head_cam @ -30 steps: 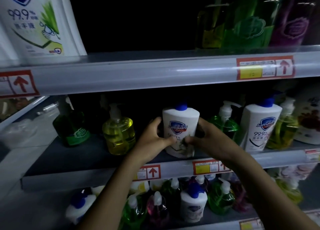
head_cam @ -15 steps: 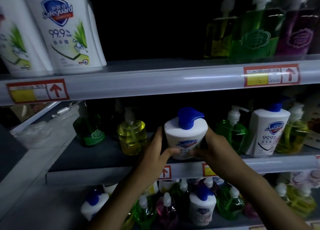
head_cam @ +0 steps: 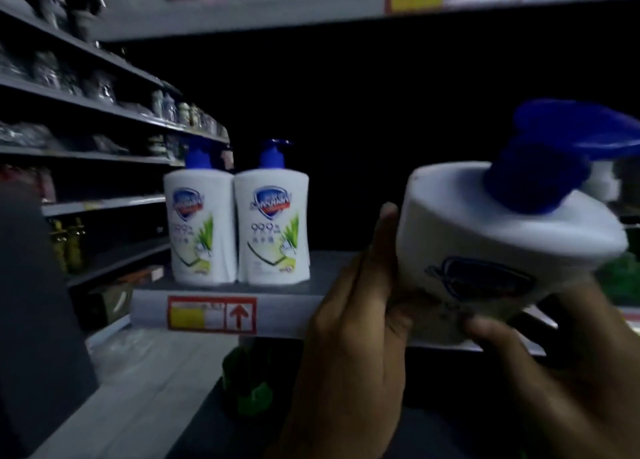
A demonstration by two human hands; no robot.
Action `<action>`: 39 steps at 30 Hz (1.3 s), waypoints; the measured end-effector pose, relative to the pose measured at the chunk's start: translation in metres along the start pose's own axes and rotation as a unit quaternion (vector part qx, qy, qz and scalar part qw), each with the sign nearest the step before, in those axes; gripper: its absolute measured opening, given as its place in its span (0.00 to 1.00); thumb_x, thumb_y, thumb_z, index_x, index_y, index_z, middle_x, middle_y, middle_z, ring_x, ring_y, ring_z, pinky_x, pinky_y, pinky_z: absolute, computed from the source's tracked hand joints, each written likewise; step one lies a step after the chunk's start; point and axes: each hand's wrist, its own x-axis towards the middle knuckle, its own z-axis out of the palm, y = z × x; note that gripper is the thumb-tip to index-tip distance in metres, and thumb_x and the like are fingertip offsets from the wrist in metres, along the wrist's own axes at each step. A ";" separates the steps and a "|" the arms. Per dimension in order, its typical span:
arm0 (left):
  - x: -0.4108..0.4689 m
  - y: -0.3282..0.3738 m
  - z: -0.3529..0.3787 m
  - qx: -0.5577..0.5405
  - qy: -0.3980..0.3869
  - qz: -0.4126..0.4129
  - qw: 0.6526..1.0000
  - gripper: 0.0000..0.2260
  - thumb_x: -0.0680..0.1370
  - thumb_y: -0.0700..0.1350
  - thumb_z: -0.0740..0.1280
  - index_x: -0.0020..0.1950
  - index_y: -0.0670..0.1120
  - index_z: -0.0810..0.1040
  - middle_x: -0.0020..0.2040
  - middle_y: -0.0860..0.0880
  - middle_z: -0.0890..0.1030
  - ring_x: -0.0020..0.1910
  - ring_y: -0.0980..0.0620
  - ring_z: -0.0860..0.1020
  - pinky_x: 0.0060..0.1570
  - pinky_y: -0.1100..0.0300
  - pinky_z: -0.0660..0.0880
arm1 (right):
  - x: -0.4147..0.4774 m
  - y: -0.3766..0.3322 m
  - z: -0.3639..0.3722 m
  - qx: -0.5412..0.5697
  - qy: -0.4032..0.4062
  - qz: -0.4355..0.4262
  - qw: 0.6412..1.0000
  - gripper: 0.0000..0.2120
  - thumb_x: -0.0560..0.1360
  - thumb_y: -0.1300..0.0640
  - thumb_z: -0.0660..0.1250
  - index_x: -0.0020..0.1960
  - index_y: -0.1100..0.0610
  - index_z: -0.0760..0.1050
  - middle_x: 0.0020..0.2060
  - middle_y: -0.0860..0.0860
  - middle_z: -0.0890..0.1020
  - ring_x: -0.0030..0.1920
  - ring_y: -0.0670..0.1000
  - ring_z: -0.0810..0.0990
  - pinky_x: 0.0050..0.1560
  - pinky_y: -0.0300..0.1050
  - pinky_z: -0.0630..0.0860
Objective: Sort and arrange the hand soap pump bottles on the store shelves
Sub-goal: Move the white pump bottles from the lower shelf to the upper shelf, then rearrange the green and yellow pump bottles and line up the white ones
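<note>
Here: white pump bottle (head_cam: 498, 247) clasped between left hand (head_cam: 349, 334) and right hand (head_cam: 540, 372), fingers pressed to its sides, tilted, beside two upright bottles (head_cam: 237, 226) on shelf (head_cam: 322, 285).

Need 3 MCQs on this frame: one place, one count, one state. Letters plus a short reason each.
1. Where does the shelf have bare room? A left of the standing bottles B right of them C nowhere
2. How many white bottles stand on it? A one B two C four
3. The held bottle is: A tilted, in both hands B upright on the shelf C lying on the floor

B: bare surface lies right of the pair.
B: left standing bottle and right standing bottle, side by side.
A: left hand and right hand clasp it, blue pump leaning right.
</note>
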 end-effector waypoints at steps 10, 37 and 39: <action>0.025 -0.046 -0.025 0.162 -0.116 -0.086 0.976 0.25 0.83 0.48 0.52 0.77 0.57 0.43 0.77 0.62 0.48 0.74 0.63 0.52 0.70 0.69 0.53 | 0.081 0.027 0.072 0.060 -0.145 0.163 0.974 0.13 0.73 0.60 0.71 0.56 0.51 0.76 0.49 0.48 0.85 0.50 0.48 0.83 0.54 0.55 0.80; -0.093 -0.088 -0.057 0.173 -0.174 -0.078 0.966 0.12 0.77 0.45 0.57 0.36 0.45 0.74 0.35 0.50 0.73 0.33 0.53 0.71 0.32 0.54 0.71 | -0.050 0.011 0.072 0.006 0.013 -0.084 0.996 0.07 0.72 0.66 0.62 0.40 0.56 0.74 0.34 0.51 0.77 0.35 0.47 0.76 0.37 0.39 0.69; -0.116 -0.114 -0.055 0.177 -0.218 -0.186 0.942 0.10 0.76 0.47 0.58 0.39 0.47 0.77 0.37 0.51 0.77 0.34 0.52 0.74 0.33 0.51 0.74 | -0.090 0.048 0.083 -0.007 -0.058 -0.002 0.998 0.06 0.71 0.63 0.62 0.40 0.53 0.74 0.35 0.49 0.77 0.36 0.45 0.76 0.38 0.37 0.69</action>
